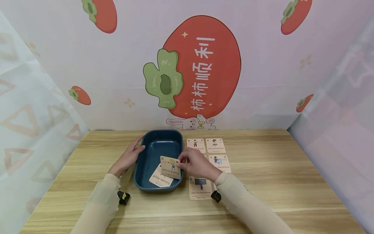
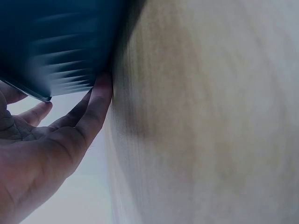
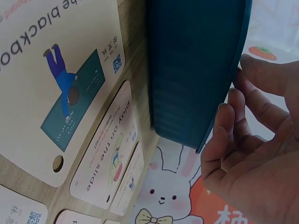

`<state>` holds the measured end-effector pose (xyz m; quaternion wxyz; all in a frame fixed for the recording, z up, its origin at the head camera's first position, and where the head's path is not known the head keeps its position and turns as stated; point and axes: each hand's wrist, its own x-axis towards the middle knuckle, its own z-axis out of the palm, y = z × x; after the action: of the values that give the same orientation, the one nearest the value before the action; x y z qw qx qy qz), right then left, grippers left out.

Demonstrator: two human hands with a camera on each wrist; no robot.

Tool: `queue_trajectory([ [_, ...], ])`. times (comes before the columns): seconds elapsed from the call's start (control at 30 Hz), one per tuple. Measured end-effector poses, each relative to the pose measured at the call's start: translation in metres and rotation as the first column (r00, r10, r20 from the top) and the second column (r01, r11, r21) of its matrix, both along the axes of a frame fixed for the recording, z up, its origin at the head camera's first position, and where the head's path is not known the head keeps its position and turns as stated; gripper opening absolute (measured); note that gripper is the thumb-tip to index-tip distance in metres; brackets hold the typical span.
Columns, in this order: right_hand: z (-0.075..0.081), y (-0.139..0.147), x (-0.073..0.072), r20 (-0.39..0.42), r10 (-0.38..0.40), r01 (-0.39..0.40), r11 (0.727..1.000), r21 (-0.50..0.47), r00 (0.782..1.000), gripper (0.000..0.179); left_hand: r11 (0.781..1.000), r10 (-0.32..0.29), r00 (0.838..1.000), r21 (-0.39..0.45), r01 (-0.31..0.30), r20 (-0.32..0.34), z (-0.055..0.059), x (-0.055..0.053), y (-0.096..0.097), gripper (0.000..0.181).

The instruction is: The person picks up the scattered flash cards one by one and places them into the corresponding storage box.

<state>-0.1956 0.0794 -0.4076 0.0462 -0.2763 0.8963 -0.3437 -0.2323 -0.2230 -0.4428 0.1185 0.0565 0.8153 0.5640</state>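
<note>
A blue tray (image 1: pixel 159 132) stands on the wooden table. My left hand (image 1: pixel 127 159) holds its left side, thumb over the rim; in the left wrist view the fingers (image 2: pixel 96 105) lie along the outer wall. With thumb and fingertips, my right hand (image 1: pixel 201 164) pinches the edge of a "play ping-pong" card (image 1: pixel 169 169), tilted over the tray's front right part. Below it, partly covered, a "play tennis" card (image 1: pixel 160 180) lies in the tray. In the right wrist view the right hand (image 3: pixel 261 135) is at the tray's rim, and the pinched card is hidden.
Right of the tray lie several picture cards in rows, among them a "play basketball" card (image 1: pixel 215 145), a piano card (image 1: pixel 220 163) and a "clean the blackboard" card (image 1: pixel 200 188). My right hand and sleeve cover some. A printed cloth (image 1: pixel 263 97) hangs behind the table.
</note>
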Motion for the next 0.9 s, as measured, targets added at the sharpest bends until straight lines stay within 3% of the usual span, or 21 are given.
queue_trajectory([
  [0.5,0.002,0.005,0.000,-0.015,-0.037,0.037,0.999,0.008,0.999,0.026,1.000,0.004,1.000,0.008,-0.004,0.002,0.000,-0.001,0.000,0.062],
  [0.9,0.008,0.012,0.007,-0.035,-0.036,0.036,0.999,-0.017,0.999,0.024,1.000,0.003,1.000,0.011,-0.003,-0.008,0.002,0.001,0.001,0.062],
])
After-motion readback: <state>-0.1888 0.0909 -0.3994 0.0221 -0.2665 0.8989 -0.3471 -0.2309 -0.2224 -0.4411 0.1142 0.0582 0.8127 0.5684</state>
